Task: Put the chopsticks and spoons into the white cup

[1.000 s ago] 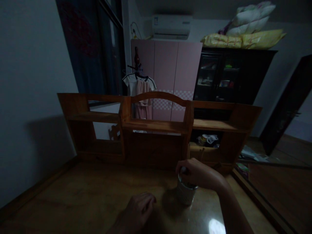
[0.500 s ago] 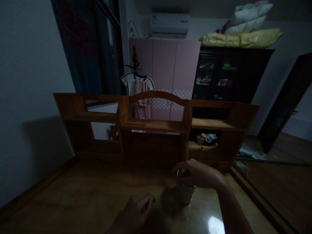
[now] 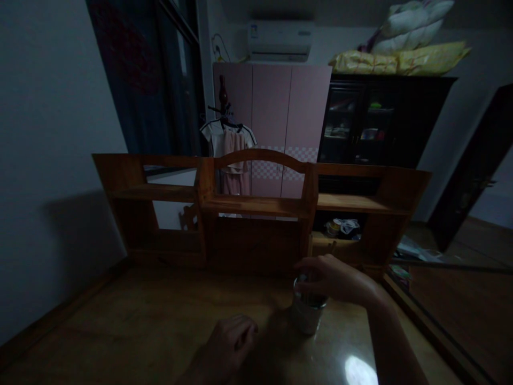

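Note:
A small pale cylindrical cup [image 3: 306,315] stands on the glossy wooden desk [image 3: 140,326], right of centre. My right hand [image 3: 334,279] hovers over its rim, fingers curled down at the cup's mouth; whether they hold anything is hidden in the dim light. My left hand [image 3: 226,347] rests on the desk to the cup's left, fingers loosely curled with nothing visible in them.
A wooden shelf unit [image 3: 256,206] runs along the desk's back edge, with small items [image 3: 340,227] in its right lower compartment. Behind stand a pink wardrobe [image 3: 276,117], a dark glass cabinet [image 3: 368,123] topped with bedding, and hanging clothes [image 3: 230,144]. A wall is at left.
My right hand has lifted slightly and shifted right over the cup's rim, showing more of the cup's opening. My left hand has stayed put.

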`<action>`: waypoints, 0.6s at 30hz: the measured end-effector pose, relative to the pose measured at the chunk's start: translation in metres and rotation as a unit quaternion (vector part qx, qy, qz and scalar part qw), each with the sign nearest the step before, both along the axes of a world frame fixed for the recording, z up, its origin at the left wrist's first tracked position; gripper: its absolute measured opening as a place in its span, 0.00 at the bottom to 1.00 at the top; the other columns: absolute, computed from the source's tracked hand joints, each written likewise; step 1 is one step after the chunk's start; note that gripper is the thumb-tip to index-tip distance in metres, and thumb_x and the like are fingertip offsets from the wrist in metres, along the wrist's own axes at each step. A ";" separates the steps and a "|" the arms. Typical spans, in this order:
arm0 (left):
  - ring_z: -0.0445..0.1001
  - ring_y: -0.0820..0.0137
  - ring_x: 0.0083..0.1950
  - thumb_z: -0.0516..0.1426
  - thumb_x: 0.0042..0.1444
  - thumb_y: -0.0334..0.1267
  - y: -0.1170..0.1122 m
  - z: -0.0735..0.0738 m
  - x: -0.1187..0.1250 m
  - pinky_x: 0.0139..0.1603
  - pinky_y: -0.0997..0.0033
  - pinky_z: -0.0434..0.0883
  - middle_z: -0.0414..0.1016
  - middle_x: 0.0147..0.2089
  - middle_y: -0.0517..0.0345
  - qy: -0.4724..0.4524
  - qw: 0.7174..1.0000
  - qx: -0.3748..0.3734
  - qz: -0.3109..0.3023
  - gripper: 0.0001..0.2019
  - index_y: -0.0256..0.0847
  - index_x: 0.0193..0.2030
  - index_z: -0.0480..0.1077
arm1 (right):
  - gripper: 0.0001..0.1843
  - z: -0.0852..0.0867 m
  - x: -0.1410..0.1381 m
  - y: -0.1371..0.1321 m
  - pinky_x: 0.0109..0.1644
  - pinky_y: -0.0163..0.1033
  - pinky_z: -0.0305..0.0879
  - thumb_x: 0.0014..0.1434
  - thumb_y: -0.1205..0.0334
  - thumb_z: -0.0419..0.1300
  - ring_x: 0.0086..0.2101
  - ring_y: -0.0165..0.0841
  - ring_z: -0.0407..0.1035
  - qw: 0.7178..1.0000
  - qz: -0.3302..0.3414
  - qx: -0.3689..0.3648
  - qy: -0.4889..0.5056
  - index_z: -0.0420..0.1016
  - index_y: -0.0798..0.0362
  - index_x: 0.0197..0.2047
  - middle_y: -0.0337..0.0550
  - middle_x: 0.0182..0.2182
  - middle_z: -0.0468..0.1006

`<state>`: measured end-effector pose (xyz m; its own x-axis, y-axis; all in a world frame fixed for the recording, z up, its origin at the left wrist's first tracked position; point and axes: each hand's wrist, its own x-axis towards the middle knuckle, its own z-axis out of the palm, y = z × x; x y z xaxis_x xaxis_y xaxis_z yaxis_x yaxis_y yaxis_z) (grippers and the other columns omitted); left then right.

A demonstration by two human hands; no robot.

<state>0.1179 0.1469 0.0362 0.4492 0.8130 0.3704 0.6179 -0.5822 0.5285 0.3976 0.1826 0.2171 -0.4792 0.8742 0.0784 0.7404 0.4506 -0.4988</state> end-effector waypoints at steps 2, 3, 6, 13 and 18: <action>0.75 0.70 0.37 0.46 0.66 0.35 0.000 0.001 0.000 0.41 0.72 0.67 0.76 0.35 0.58 0.012 1.000 0.003 0.009 0.13 0.42 0.36 0.71 | 0.21 0.006 0.002 -0.003 0.30 0.32 0.65 0.57 0.45 0.62 0.30 0.33 0.75 0.999 -0.023 0.015 0.024 0.78 0.50 0.47 0.41 0.32 0.82; 0.75 0.70 0.37 0.46 0.66 0.35 0.000 0.001 0.000 0.41 0.71 0.68 0.76 0.35 0.58 0.018 1.000 0.008 0.014 0.13 0.42 0.36 0.71 | 0.19 0.008 0.004 -0.004 0.29 0.32 0.64 0.59 0.46 0.59 0.29 0.33 0.74 0.998 -0.038 0.030 0.029 0.79 0.51 0.44 0.40 0.30 0.81; 0.74 0.69 0.36 0.47 0.65 0.34 0.000 0.001 0.000 0.39 0.71 0.68 0.75 0.33 0.57 0.029 0.999 0.014 0.016 0.13 0.41 0.34 0.70 | 0.20 0.015 0.009 -0.009 0.27 0.32 0.61 0.65 0.49 0.51 0.26 0.32 0.73 0.990 -0.089 0.103 0.040 0.77 0.52 0.34 0.40 0.26 0.79; 0.75 0.70 0.36 0.47 0.64 0.33 -0.002 0.001 0.001 0.40 0.72 0.67 0.76 0.34 0.58 0.004 1.000 0.017 -0.006 0.12 0.42 0.35 0.71 | 0.18 0.035 0.004 -0.037 0.28 0.35 0.62 0.65 0.54 0.50 0.25 0.35 0.75 0.916 -0.249 0.305 0.075 0.75 0.52 0.31 0.41 0.24 0.79; 0.74 0.70 0.36 0.49 0.63 0.32 -0.004 0.000 -0.001 0.38 0.73 0.67 0.76 0.34 0.58 0.000 1.000 0.023 -0.005 0.11 0.41 0.35 0.71 | 0.11 0.045 -0.021 -0.100 0.32 0.35 0.68 0.63 0.55 0.53 0.30 0.34 0.77 0.867 -0.226 0.422 0.134 0.75 0.47 0.43 0.40 0.32 0.82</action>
<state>0.1169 0.1429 0.0363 0.4575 0.7904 0.4075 0.6109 -0.6123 0.5018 0.3761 0.0821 0.2619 0.0325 0.5440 0.8384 0.8448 0.4334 -0.3139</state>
